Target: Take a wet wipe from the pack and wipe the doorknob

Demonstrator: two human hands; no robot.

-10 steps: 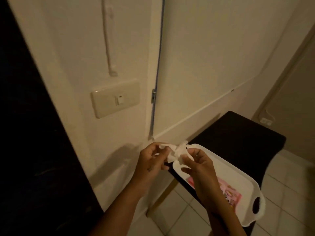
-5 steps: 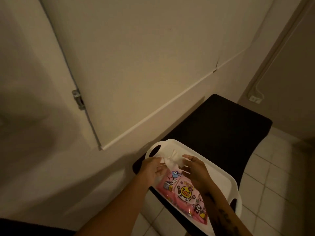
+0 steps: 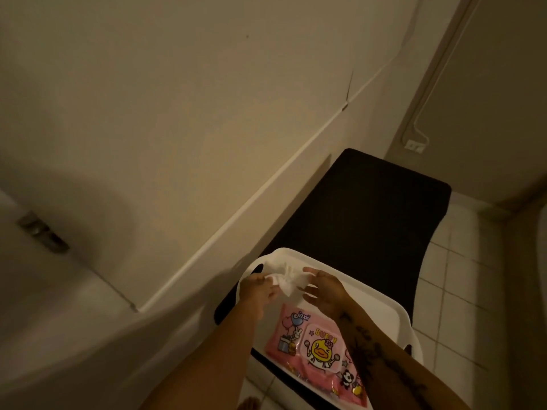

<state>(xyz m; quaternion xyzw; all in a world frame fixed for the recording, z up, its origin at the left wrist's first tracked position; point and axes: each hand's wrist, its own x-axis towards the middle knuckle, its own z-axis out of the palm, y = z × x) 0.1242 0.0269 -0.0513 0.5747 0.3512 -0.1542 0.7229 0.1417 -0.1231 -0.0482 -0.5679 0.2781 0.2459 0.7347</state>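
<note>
A crumpled white wet wipe hangs over the far end of a white tray. My left hand pinches its left edge. My right hand is just to the right of the wipe, fingers spread, its fingertips at the wipe's edge. The pink wet wipe pack with cartoon prints lies flat in the tray below both hands, partly covered by my right forearm. No doorknob is in view.
The tray rests on a black bench set against a cream wall. A door hinge shows at the left. White floor tiles lie to the right, and a wall outlet with a cable sits in the far corner.
The view has swung down and right from the light switch to the tray. Both hands moved down over the tray with the wipe; my right hand's fingers have spread open.
</note>
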